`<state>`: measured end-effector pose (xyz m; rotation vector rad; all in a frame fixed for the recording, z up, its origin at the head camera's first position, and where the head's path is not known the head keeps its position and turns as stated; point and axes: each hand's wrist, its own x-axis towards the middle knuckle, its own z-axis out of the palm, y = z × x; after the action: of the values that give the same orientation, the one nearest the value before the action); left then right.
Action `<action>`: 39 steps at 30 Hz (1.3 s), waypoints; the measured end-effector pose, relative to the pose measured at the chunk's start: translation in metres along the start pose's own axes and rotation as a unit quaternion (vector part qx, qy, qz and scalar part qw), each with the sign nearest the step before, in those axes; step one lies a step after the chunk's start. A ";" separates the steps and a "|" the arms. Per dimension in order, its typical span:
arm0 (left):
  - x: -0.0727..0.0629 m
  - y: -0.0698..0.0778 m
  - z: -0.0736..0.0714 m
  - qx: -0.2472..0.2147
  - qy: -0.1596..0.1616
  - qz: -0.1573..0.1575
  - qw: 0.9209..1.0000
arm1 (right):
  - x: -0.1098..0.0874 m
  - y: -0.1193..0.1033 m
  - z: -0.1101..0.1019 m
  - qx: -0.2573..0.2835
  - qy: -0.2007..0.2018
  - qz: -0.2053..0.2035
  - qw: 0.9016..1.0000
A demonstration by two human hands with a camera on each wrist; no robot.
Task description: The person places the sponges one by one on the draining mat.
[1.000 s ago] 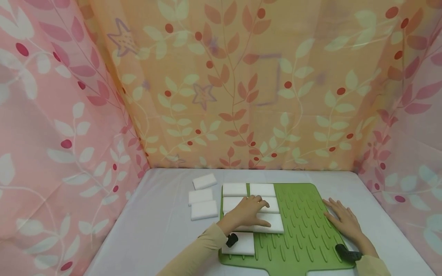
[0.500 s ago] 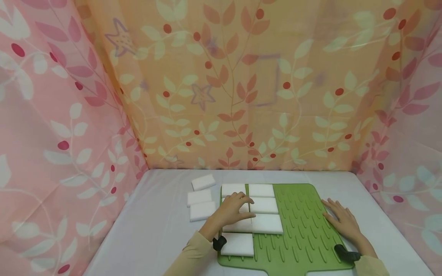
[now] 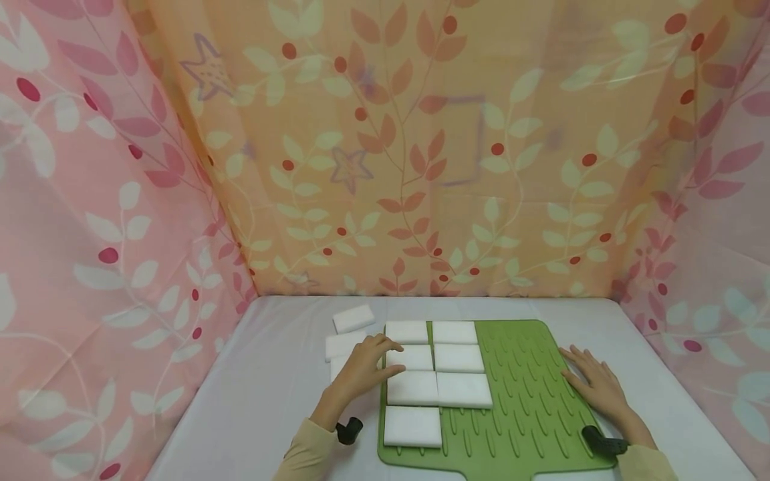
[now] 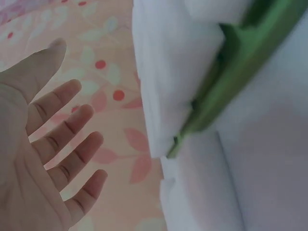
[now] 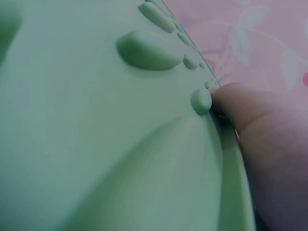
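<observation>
A green ridged mat (image 3: 511,401) lies on the table, with several white rectangular blocks, sponge-like in look, laid in two columns on its left half. One such block (image 3: 412,426) sits alone in the nearest row. My left hand (image 3: 359,366) hovers over the mat's left edge with nothing in it; in the left wrist view its fingers (image 4: 72,127) are spread and relaxed. It partly hides the loose white blocks beside the mat. My right hand (image 3: 598,384) rests along the mat's right edge, fingers extended; the right wrist view shows a fingertip or thumb (image 5: 269,120) touching that edge.
Loose white blocks (image 3: 353,318) lie on the white-covered table (image 3: 252,401) left of the mat. Leaf-patterned cloth (image 3: 409,133) hangs behind and at both sides. A tab of the mat (image 3: 500,475) extends toward the near edge.
My left hand has moved left, from above the right column of blocks to the mat's left edge, uncovering the blocks it hid. My right hand stays at the right edge.
</observation>
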<state>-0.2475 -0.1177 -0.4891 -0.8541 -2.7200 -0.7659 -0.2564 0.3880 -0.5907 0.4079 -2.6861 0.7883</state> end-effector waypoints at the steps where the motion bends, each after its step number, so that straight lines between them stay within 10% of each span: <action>1: -0.003 -0.004 0.000 -0.001 0.006 0.001 1.000 | 0.000 0.000 0.000 0.000 0.000 0.000 1.000; 18: -0.045 -0.055 -0.003 0.009 0.029 -0.063 0.998 | -0.001 0.002 0.002 -0.002 -0.003 0.001 1.000; 39: -0.059 -0.087 -0.007 0.013 0.014 -0.119 0.993 | 0.001 -0.002 -0.002 0.000 0.001 0.000 1.000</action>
<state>-0.2497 -0.2107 -0.5390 -0.5137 -2.8325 -0.7771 -0.2555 0.3872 -0.5875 0.4060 -2.6852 0.7889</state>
